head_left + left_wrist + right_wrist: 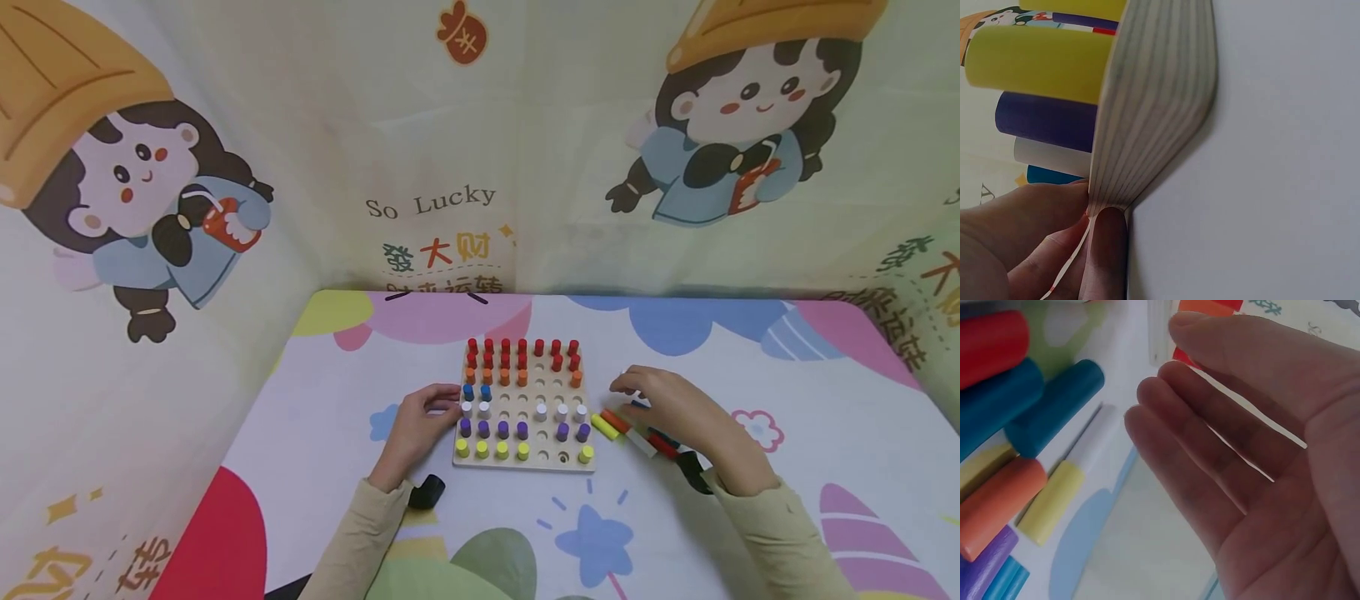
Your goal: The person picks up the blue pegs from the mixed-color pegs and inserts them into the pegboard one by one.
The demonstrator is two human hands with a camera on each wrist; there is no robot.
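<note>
A: What step is this?

B: Peg work, probably between one peg and the next. The board (pixel 525 465) sits mid-worktop (pixel 322 417), and the left hand (pixel 415 429) pinches its left edge between thumb and fingers, I'd guess to steady it.

A: And the right hand (pixel 667 404)?

B: It hovers right of the board, by the loose pegs (pixel 663 446). Its fingers are loosely spread, and I see no peg in its grasp.

A: Which pegs are loose?

B: A yellow peg (pixel 604 427) lies nearest the board, with an orange peg (pixel 617 420) just beside it and a white peg (pixel 641 442) farther right. The right wrist view adds blue pegs (pixel 1057 409) and a purple peg (pixel 988 565).

A: Going in or coming out?

B: I can't tell. The far red row (pixel 522 345) is full; the blue row (pixel 486 393) has just two pegs, at its left end.

A: So what would the next move need?

B: If filling, a pinch on one loose peg, then turning it upright over a hole in its colour's row. If clearing, a pinch on a standing peg without knocking its neighbours.
</note>
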